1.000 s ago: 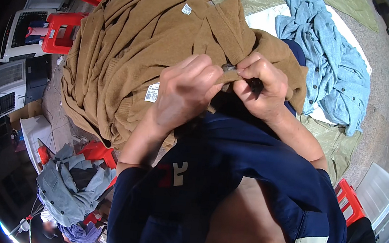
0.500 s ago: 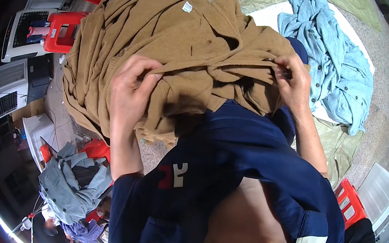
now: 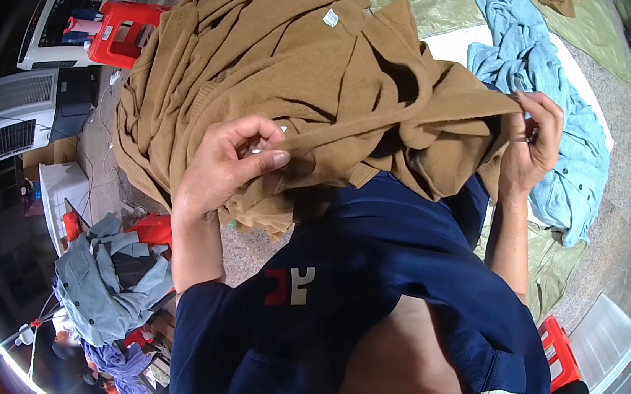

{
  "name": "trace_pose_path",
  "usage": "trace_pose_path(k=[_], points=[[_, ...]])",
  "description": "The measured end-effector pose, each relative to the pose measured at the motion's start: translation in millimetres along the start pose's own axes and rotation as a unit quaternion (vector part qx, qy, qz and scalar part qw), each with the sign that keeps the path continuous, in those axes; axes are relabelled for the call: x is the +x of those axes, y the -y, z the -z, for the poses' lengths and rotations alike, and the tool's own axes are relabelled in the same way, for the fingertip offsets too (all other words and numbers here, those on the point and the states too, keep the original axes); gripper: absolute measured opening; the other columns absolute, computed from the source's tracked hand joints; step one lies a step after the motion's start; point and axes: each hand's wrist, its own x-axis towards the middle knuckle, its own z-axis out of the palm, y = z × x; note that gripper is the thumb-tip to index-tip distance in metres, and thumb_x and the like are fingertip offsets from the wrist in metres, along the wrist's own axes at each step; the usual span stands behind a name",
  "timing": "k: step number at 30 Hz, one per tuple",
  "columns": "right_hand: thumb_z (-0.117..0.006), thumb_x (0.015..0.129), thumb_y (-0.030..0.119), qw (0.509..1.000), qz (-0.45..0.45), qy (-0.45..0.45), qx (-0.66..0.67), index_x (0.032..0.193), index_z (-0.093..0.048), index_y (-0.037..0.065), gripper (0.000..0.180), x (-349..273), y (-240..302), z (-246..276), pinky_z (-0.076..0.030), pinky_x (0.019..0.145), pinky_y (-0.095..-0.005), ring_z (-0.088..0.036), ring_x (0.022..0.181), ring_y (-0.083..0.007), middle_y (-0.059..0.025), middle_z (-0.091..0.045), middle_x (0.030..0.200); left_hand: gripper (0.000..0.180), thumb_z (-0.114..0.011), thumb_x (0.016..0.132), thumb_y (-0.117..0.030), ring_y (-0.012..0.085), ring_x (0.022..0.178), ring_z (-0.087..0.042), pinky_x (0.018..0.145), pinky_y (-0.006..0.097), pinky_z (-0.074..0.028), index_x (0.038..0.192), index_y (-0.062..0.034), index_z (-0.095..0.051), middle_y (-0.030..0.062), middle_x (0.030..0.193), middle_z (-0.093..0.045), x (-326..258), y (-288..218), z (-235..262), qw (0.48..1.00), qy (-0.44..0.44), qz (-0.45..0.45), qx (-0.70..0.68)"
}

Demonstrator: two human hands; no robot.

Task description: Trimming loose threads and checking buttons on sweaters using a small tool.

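The fingertips of both hands were partly buried in folds, and the far side of the crumpled mustard-brown knitted garment (image 3: 305,80) ran out of view at the top edge. Beyond the hands lay a gravelly floor with an olive tarpaulin (image 3: 458,12); a light-blue shirt (image 3: 559,146) sprawled just past the right hand, red plastic stools (image 3: 121,30) and white cooler units (image 3: 20,116) stood off beyond the left. The left hand (image 3: 230,165) pinched the garment's lower edge between thumb and fingers; the right hand (image 3: 533,139) gripped another edge, holding the cloth spread between them
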Motion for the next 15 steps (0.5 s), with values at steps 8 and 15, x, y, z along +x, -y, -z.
trace_pose_path(k=[8, 15], points=[[-0.075, 0.074, 0.002, 0.94, 0.279, 0.135, 0.141, 0.096, -0.072, 0.004, 0.022, 15.8, 66.4, -22.4, -0.053, 0.061, -0.0305, -0.065, 0.077, -0.0217, -0.0095, -0.066, 0.094, 0.013, -0.067, 0.091, -0.011, 0.003, 0.074, -0.055, 0.067, 0.019, -0.044, 0.099, -0.0015, -0.064, -0.003, 0.085, -0.062, 32.9, -49.2, -40.7, 0.978, 0.032, -0.119, -0.171], [-0.071, 0.066, 0.001, 0.906, 0.325, 0.171, 0.208, 0.09, -0.069, 0.0, 0.024, 17.2, 82.7, -54.2, -0.049, 0.056, -0.0302, -0.06, 0.069, -0.0223, -0.0082, -0.062, 0.086, 0.016, -0.065, 0.093, -0.014, 0.0026, 0.077, -0.053, 0.069, 0.021, -0.044, 0.1, 0.0014, -0.067, -0.0044, 0.079, -0.062, 45.8, -52.2, -53.7, 0.989, 0.043, -0.144, -0.004]])
